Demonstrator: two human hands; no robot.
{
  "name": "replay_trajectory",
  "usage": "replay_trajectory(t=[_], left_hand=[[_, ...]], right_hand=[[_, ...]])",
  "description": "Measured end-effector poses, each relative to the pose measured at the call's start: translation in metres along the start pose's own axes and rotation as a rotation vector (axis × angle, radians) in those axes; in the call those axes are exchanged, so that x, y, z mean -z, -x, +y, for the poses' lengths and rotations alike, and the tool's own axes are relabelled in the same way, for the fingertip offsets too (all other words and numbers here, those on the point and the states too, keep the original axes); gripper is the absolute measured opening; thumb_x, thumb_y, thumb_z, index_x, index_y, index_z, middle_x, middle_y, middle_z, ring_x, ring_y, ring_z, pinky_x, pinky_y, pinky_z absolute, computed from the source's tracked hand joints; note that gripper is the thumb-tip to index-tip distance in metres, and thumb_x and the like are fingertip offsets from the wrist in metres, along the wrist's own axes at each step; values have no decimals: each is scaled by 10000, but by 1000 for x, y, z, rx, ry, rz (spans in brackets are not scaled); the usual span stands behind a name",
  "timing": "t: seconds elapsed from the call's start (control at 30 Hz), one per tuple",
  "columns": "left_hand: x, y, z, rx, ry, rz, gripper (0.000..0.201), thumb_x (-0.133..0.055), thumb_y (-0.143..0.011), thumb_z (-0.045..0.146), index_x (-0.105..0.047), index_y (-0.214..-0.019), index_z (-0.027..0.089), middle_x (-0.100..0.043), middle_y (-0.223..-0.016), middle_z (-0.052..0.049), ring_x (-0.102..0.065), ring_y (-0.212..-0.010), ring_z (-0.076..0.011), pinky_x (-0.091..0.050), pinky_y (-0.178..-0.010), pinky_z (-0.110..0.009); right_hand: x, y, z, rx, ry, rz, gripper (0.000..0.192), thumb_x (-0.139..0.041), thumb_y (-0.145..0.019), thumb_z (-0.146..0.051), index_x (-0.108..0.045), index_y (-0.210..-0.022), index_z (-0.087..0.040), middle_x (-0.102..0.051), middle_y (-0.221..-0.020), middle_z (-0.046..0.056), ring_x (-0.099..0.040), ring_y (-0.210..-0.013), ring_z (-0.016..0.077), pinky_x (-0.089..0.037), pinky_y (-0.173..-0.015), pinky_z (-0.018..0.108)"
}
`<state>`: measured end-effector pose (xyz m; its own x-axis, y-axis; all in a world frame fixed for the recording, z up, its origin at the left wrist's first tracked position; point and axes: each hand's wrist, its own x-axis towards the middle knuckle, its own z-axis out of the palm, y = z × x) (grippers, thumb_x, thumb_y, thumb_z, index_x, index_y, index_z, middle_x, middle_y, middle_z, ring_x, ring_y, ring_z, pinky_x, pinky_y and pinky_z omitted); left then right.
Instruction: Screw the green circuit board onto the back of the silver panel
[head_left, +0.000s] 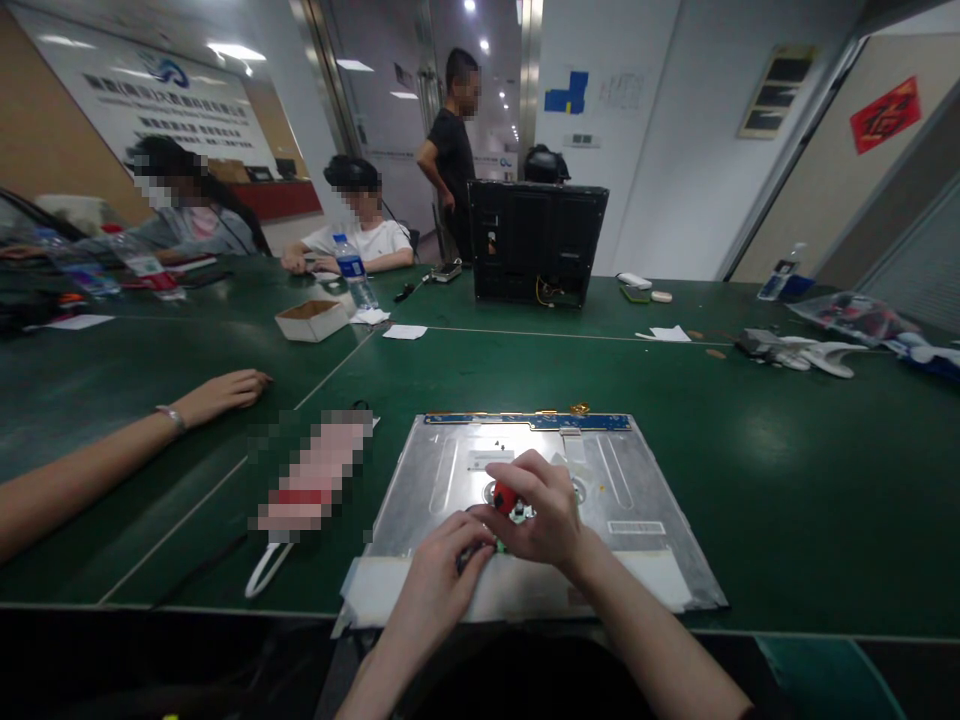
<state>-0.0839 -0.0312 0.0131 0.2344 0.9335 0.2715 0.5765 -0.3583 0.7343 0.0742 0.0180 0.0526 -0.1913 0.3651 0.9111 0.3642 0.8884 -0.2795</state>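
Right hand (544,512): fingers curled closed around a red-handled tool (505,497), held upright over a small green circuit board (501,543) at the near middle of a metal display panel (645,480) lying flat on the green table (787,480). Left hand (442,570): fingers bent and lightly closed, tips resting on the panel just beside the circuit board; whether they pinch anything cannot be told. Beside the panel: a blurred pink item (311,480); farther left, another person's forearm and hand (217,395) resting on the table.
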Motion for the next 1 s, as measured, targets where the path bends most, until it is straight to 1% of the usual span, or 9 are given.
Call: replay_trajectory(t=[0.13, 0.2, 0.27, 0.33, 0.47, 0.6, 0.7, 0.87, 1.0], left_hand=[[0, 0, 1, 5, 3, -6, 189, -493, -842, 222, -661, -761, 194, -661, -814, -56, -630, -770, -219, -515, -707, -314], [1, 0, 3, 14, 19, -28, 193, -490, -850, 235, -664, -779, 190, -657, -824, -61, -633, -790, -222, -514, -705, -311], [2, 0, 4, 24, 32, -46, 192, -492, -853, 240, -669, -797, 188, -656, -841, -67, -631, -806, -223, -515, -720, -316], [2, 0, 5, 28, 38, -52, 190, -499, -850, 242, -673, -796, 188, -657, -847, -68, -630, -805, -222, -516, -733, -322], [2, 0, 3, 24, 24, -34, 178, -517, -839, 243, -668, -765, 185, -660, -832, -63, -634, -783, -219, -515, -716, -316], [1, 0, 1, 20, 12, -13, 166, -515, -836, 220, -665, -771, 191, -669, -823, -58, -633, -774, -218, -516, -708, -314], [1, 0, 3, 33, 21, -19, 181, -505, -843, 223, -669, -771, 194, -671, -833, -64, -633, -798, -226, -519, -728, -326], [2, -1, 5, 44, 28, -53, 204, -491, -859, 254, -674, -794, 192, -658, -844, -67, -628, -813, -225, -511, -736, -325], [2, 0, 3, 40, 30, -50, 196, -500, -855, 258, -670, -781, 193, -662, -837, -69, -629, -802, -226, -511, -731, -324]], right_hand=[[2, -1, 0, 8, -81, -59, 375, -548, -851, -292, -523, -1212, -193, -602, -792, 33, -597, -659, 139, -482, -523, 227], [3, -1, 0, 7, -131, -105, 465, -492, -835, -244, -470, -1294, -172, -623, -875, 67, -623, -757, 167, -513, -567, 255], [4, -1, 0, -6, -140, -134, 523, -454, -819, -190, -423, -1341, -167, -631, -909, 73, -624, -788, 172, -525, -594, 270], [4, -1, 0, -26, -110, -136, 510, -451, -825, -172, -419, -1334, -175, -628, -872, 55, -609, -730, 156, -515, -578, 260], [0, 0, 0, -23, -36, -73, 371, -526, -865, -231, -473, -1231, -203, -597, -776, 9, -546, -592, 115, -466, -515, 216], [-2, 0, 1, 7, 4, -26, 303, -589, -876, -308, -506, -1151, -212, -561, -698, -19, -516, -549, 106, -424, -487, 204], [0, -1, 1, 6, -37, -59, 320, -548, -879, -321, -501, -1173, -203, -576, -730, 0, -533, -578, 119, -438, -494, 218], [4, -2, -1, -37, -115, -154, 458, -442, -835, -195, -428, -1292, -173, -614, -891, 59, -570, -686, 144, -489, -534, 242], [1, 0, 1, -41, -69, -106, 401, -478, -864, -206, -442, -1263, -192, -586, -795, 19, -540, -610, 124, -452, -487, 215]])
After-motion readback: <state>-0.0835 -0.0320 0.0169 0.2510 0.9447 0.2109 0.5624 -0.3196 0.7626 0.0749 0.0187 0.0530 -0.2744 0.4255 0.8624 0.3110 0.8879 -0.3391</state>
